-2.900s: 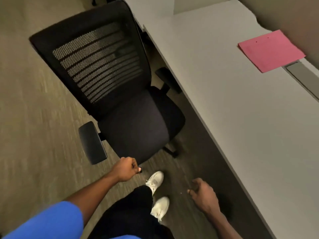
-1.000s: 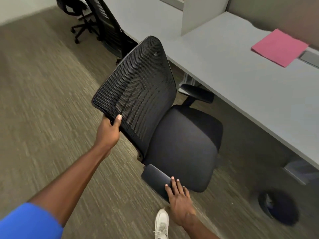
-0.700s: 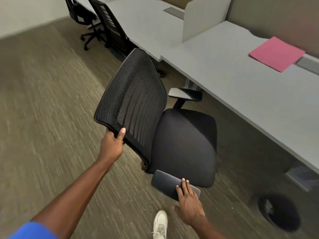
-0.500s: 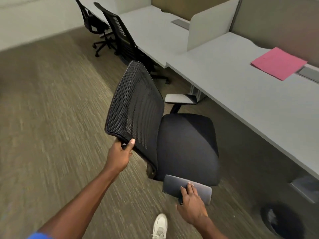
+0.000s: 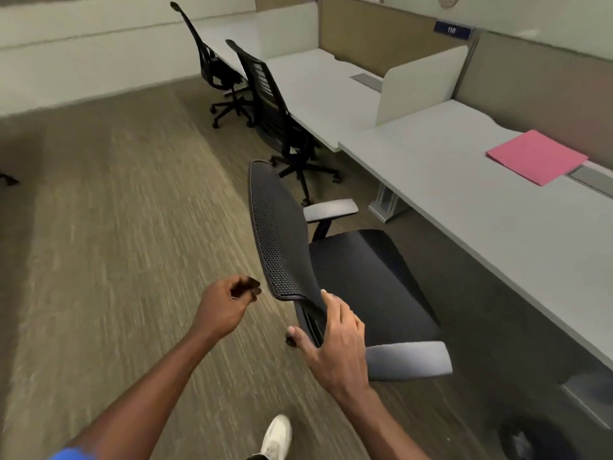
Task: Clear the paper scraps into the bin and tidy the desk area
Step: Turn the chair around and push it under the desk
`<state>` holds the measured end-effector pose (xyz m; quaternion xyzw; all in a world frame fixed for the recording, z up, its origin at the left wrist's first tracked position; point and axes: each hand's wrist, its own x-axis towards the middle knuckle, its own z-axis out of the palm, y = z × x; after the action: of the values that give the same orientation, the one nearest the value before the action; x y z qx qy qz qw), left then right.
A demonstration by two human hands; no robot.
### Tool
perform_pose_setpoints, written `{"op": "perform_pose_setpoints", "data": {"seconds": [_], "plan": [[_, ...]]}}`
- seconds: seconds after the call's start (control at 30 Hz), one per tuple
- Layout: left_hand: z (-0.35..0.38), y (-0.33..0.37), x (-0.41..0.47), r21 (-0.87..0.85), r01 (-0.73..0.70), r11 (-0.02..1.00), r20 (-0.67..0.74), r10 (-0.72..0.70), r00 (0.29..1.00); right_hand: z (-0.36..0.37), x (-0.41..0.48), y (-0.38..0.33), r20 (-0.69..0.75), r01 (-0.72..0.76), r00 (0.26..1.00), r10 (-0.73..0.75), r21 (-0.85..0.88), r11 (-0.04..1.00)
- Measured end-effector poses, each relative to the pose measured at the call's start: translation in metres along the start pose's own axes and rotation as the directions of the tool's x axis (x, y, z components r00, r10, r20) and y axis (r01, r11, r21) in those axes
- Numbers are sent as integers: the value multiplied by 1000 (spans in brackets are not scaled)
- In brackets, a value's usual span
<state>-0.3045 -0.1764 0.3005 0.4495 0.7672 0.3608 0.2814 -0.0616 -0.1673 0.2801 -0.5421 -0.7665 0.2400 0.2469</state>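
A black mesh office chair (image 5: pixel 277 234) stands on the carpet beside the long grey desk (image 5: pixel 464 207), its seat turned toward the desk. My right hand (image 5: pixel 335 340) grips the lower part of the chair's backrest, thumb on one side and fingers on the other. My left hand (image 5: pixel 229 303) hovers just left of the backrest, off the chair, its fingers loosely curled around nothing. A dark round bin (image 5: pixel 530 439) sits on the floor under the desk at the bottom right, blurred. A pink folder (image 5: pixel 537 157) lies on the desk. No paper scraps are visible.
Two more black chairs (image 5: pixel 275 104) (image 5: pixel 212 64) stand tucked against the neighbouring desks farther back. A white divider panel (image 5: pixel 421 84) separates the desks. Open carpet spreads to the left. My white shoe (image 5: pixel 275 436) is at the bottom edge.
My left hand let go of the backrest's edge. My right hand moved from the near armrest up to the backrest's lower part. The chair has swung with its seat toward the desk.
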Motion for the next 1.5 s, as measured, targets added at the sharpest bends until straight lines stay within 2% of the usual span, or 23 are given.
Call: {"op": "perform_pose_setpoints", "data": {"seconds": [0.1, 0.2, 0.37, 0.5, 0.63, 0.73, 0.83, 0.93, 1.03, 1.13, 1.3, 1.5], "plan": [[-15, -2, 14, -34, -2, 999, -32, 1, 999, -12, 2, -24, -115, 17, 993, -14, 18, 1000], [-32, -3, 37, -29, -25, 999, -76, 23, 997, -16, 6, -41, -161, 3, 987, -6, -18, 1000], [-59, 8, 88, -66, -66, 996, -140, 56, 988, -12, 15, -64, -253, -78, 967, 35, -162, 984], [-74, 22, 138, -129, -93, 987, -60, 86, 995, -1, 19, -66, -316, -215, 943, 101, -348, 913], [-69, 26, 180, -123, -148, 981, 96, 160, 982, 8, 14, -53, -440, -333, 888, 136, -409, 850], [-57, 26, 197, -37, -276, 961, 196, 278, 940, 8, 7, -43, -481, -378, 866, 135, -455, 806], [-40, 24, 202, 141, -512, 848, 255, 468, 846, 5, -1, -37, -484, -414, 860, 163, -475, 776], [-24, 20, 197, 231, -631, 741, 197, 599, 776, 0, -3, -34, -490, -423, 857, 161, -490, 762], [-8, 19, 197, 253, -686, 682, 98, 687, 720, -5, -5, -30, -470, -418, 869, 153, -535, 734], [1, 22, 199, 282, -713, 642, 83, 725, 684, -11, -7, -24, -464, -422, 873, 151, -562, 712], [11, 28, 197, 264, -709, 654, 14, 733, 680, -21, -3, -14, -473, -407, 874, 113, -584, 702], [14, 29, 206, 269, -730, 629, 32, 751, 659, -20, 2, -11, -492, -413, 865, 99, -586, 697]]}}
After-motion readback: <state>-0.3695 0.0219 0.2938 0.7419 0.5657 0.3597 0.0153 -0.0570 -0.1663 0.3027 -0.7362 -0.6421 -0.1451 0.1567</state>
